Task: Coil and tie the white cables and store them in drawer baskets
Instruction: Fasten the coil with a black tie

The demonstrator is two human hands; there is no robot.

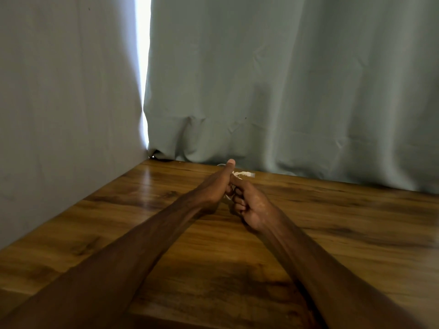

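Your left hand (213, 189) and right hand (252, 210) meet over the wooden desk (344, 233), near its far edge, both gripping a bunched white cable (246, 173). Your right fingers curl tightly round it; your left thumb sticks straight up, with the fingers folded underneath. The cable's plug end pokes out toward the grey curtain (285, 91).

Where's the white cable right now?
Head view, centre: the white cable is held between the left hand and right hand, above the wooden table, near the curtain.
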